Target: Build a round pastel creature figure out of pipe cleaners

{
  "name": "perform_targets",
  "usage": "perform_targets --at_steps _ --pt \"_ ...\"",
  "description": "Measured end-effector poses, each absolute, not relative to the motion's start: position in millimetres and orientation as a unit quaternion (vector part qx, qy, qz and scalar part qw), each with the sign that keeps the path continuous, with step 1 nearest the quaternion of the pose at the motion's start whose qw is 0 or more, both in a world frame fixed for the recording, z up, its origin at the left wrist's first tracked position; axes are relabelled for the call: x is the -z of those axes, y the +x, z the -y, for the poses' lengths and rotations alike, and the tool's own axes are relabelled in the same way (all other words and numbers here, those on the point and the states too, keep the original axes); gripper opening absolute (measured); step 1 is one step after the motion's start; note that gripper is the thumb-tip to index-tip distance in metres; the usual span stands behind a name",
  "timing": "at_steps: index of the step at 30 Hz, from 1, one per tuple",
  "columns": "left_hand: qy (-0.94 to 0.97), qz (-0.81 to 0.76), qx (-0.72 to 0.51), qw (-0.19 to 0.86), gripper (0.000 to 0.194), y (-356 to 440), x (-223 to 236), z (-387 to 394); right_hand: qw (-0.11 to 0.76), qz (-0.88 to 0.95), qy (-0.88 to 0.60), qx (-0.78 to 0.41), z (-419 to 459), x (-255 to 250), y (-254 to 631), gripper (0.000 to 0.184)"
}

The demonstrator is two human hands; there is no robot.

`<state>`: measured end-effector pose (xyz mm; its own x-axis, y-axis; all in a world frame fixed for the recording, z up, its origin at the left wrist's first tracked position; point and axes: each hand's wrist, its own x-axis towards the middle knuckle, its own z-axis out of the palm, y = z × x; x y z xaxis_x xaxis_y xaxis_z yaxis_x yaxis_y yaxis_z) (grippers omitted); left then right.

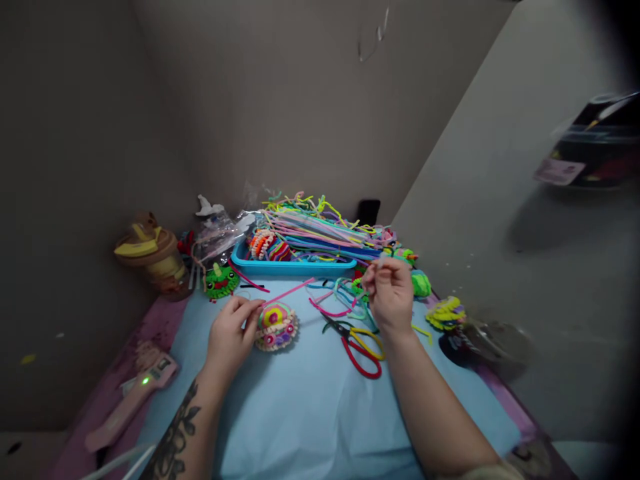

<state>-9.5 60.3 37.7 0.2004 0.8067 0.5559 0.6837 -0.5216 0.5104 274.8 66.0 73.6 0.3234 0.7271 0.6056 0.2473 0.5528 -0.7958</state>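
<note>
I have the left hand [233, 333] pinching a pink strip [291, 291] by one end, presumably to leave its length free. The right hand [390, 297] is raised with curled fingers; I can't tell whether they grip anything. The patterned ball [278, 330] sits just beside the left fingertips, probably for easy reach. Scissors [347, 333] lie between the hands, handles towards me, as if for quick pickup. My widest room is the cloth [295, 413] between the forearms; beyond, the blue tray [295, 268] and walls [480, 153] limit reach.
</note>
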Motion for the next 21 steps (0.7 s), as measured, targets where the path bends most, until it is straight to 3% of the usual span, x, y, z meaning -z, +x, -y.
perform_targets --at_steps 6,11,21 --pt "0.789 -0.46 -0.397 0.086 0.023 -8 -38 -58 0.499 0.696 -0.476 -0.2 -53 -65 249 0.035" --pt "0.8 -0.447 -0.385 0.108 0.023 -7 -38 -57 0.487 0.711 -0.48 -0.162 -55 -52 231 0.017" --pt "0.816 -0.44 -0.361 0.1 0.023 -4 -42 -57 0.475 0.731 -0.466 -0.147 -50 -50 239 0.017"
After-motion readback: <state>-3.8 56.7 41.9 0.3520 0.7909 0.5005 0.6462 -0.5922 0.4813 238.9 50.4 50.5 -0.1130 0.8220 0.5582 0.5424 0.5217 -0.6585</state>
